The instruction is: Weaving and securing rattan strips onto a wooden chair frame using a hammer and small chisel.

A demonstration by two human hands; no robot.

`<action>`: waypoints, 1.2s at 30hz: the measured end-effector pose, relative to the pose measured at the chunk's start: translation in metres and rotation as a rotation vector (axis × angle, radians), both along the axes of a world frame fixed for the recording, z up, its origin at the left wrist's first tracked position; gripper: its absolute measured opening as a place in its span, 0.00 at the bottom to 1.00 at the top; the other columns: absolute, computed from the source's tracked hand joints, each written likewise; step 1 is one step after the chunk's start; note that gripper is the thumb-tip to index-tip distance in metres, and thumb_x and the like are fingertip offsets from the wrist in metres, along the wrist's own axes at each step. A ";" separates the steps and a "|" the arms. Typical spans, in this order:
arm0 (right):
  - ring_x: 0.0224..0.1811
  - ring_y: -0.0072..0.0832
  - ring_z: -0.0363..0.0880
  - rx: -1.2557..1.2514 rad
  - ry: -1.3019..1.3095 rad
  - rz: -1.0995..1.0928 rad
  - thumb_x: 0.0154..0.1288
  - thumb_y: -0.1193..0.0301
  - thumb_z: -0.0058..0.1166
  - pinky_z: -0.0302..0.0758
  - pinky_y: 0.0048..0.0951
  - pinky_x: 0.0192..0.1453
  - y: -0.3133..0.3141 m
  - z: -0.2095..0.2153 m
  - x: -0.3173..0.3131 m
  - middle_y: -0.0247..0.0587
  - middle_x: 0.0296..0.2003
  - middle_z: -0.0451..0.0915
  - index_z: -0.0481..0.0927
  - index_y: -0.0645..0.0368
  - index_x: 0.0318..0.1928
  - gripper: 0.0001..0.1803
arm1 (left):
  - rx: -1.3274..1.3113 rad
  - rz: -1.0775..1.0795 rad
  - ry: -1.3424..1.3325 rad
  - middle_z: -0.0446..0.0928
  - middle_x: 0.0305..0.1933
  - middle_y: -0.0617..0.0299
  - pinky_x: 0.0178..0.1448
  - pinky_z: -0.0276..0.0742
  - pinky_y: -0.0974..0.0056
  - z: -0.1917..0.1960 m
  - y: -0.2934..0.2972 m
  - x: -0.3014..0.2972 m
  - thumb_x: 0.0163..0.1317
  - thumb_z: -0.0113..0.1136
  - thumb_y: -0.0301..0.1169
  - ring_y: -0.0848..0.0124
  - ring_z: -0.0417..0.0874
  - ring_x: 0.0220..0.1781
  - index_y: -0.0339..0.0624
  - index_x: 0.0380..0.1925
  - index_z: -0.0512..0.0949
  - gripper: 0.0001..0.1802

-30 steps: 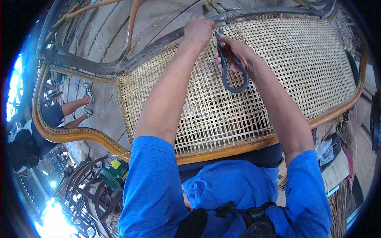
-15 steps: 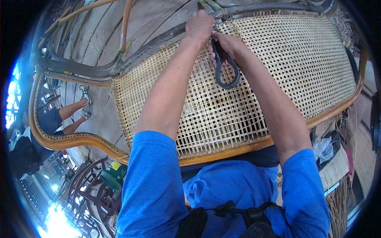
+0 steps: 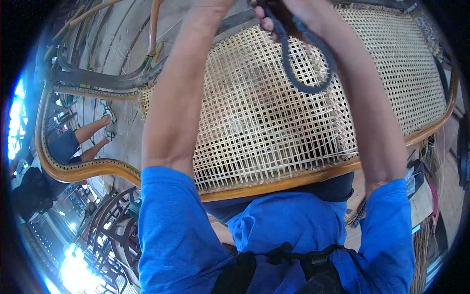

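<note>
Watching right hand (image 3: 306, 11), top centre, gripping black looped tool (image 3: 312, 89); slip could snag cane mesh (image 3: 240, 122) below. Left hand (image 3: 214, 4) cropped; I can't tell grip.

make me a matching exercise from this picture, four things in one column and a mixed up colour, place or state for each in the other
Column one
1. looped tool
2. cane panel
3. shirt
4. front wooden rail

Column two
a. blue, worn by the person
b. golden brown, along the woven part's near edge
c. dark, held in the right hand
d. pale, woven with open holes

Right pairs: 1-c, 2-d, 3-a, 4-b
</note>
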State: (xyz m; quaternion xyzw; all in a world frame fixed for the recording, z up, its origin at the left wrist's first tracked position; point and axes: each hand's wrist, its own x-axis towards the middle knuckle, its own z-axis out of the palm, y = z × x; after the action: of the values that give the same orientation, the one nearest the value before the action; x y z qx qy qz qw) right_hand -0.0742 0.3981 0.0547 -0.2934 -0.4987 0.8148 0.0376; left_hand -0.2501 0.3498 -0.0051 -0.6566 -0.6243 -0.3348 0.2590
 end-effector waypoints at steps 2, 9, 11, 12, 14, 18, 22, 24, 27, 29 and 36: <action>0.18 0.26 0.76 -0.143 -0.008 0.076 0.71 0.55 0.44 0.75 0.27 0.22 0.013 0.011 0.024 0.36 0.20 0.76 0.73 0.60 0.31 0.20 | -0.198 0.015 -0.466 0.77 0.29 0.56 0.36 0.77 0.62 0.053 -0.012 0.035 0.62 0.52 0.29 0.64 0.78 0.28 0.35 0.35 0.76 0.08; 0.18 0.21 0.74 -0.173 -0.208 0.241 0.70 0.52 0.39 0.74 0.24 0.22 -0.033 0.023 0.157 0.33 0.22 0.75 0.73 0.61 0.33 0.23 | -0.567 -0.014 -0.979 0.80 0.29 0.60 0.41 0.76 0.67 0.033 -0.066 0.145 0.65 0.52 0.36 0.71 0.80 0.32 0.38 0.38 0.78 0.12; 0.19 0.24 0.75 -0.335 -0.301 0.182 0.69 0.52 0.41 0.75 0.26 0.22 -0.049 0.029 0.202 0.36 0.24 0.76 0.73 0.63 0.37 0.24 | -0.579 0.127 -0.729 0.81 0.28 0.58 0.41 0.74 0.64 0.032 -0.087 0.176 0.65 0.50 0.40 0.68 0.80 0.29 0.41 0.37 0.77 0.14; 0.20 0.26 0.75 -0.403 -0.328 0.124 0.69 0.51 0.42 0.76 0.28 0.22 -0.057 0.031 0.229 0.37 0.25 0.76 0.73 0.65 0.40 0.25 | -0.600 0.207 -0.900 0.80 0.28 0.59 0.41 0.74 0.65 0.040 -0.098 0.193 0.65 0.50 0.40 0.69 0.80 0.31 0.41 0.38 0.77 0.15; 0.21 0.27 0.76 -0.434 -0.279 -0.016 0.68 0.51 0.43 0.77 0.30 0.22 -0.066 0.030 0.286 0.39 0.26 0.76 0.72 0.67 0.46 0.27 | -0.649 0.243 -1.161 0.79 0.30 0.62 0.42 0.74 0.67 0.044 -0.110 0.231 0.66 0.50 0.40 0.73 0.79 0.33 0.42 0.39 0.77 0.14; 0.23 0.27 0.78 -0.403 -0.290 -0.274 0.68 0.52 0.46 0.78 0.29 0.25 -0.087 0.012 0.343 0.40 0.27 0.78 0.73 0.65 0.43 0.24 | -0.788 0.202 -1.209 0.78 0.29 0.61 0.41 0.73 0.67 0.018 -0.124 0.277 0.64 0.54 0.34 0.73 0.77 0.32 0.39 0.37 0.77 0.10; 0.24 0.28 0.78 -0.304 -0.326 -0.331 0.66 0.51 0.49 0.76 0.28 0.25 -0.104 0.000 0.367 0.40 0.29 0.78 0.73 0.64 0.45 0.25 | -0.692 0.155 -1.166 0.78 0.31 0.51 0.41 0.74 0.58 -0.005 -0.127 0.296 0.62 0.56 0.34 0.57 0.78 0.33 0.40 0.34 0.77 0.09; 0.24 0.27 0.78 -0.202 -0.312 -0.240 0.66 0.49 0.48 0.78 0.28 0.25 -0.107 -0.007 0.373 0.40 0.29 0.78 0.73 0.66 0.47 0.28 | -0.629 0.114 -1.016 0.78 0.32 0.53 0.43 0.73 0.56 -0.009 -0.128 0.303 0.61 0.57 0.34 0.56 0.78 0.37 0.40 0.34 0.78 0.08; 0.25 0.26 0.78 -0.220 -0.313 -0.236 0.65 0.50 0.49 0.77 0.27 0.27 -0.111 -0.008 0.369 0.40 0.29 0.78 0.72 0.64 0.46 0.26 | -0.604 0.112 -0.956 0.78 0.32 0.55 0.43 0.73 0.60 -0.015 -0.127 0.304 0.61 0.57 0.33 0.59 0.77 0.36 0.40 0.35 0.78 0.08; 0.25 0.26 0.79 -0.193 -0.348 -0.166 0.66 0.52 0.49 0.76 0.27 0.27 -0.109 -0.016 0.372 0.39 0.29 0.78 0.72 0.63 0.47 0.25 | -0.583 0.099 -0.906 0.78 0.32 0.54 0.43 0.73 0.62 -0.014 -0.126 0.305 0.62 0.57 0.32 0.61 0.78 0.35 0.39 0.35 0.78 0.08; 0.25 0.24 0.79 -0.161 -0.378 -0.165 0.65 0.53 0.50 0.73 0.22 0.26 -0.112 -0.022 0.365 0.36 0.29 0.79 0.73 0.61 0.47 0.24 | -0.637 0.044 -0.726 0.79 0.31 0.59 0.40 0.74 0.57 -0.015 -0.128 0.305 0.59 0.59 0.34 0.58 0.77 0.33 0.44 0.32 0.79 0.06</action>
State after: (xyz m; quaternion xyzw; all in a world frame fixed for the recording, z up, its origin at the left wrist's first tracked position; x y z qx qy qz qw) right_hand 0.2905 0.2864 0.0328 -0.4829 -0.4044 0.7766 -0.0137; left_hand 0.0548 0.2222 -0.0197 -0.5306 -0.7597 -0.3287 -0.1825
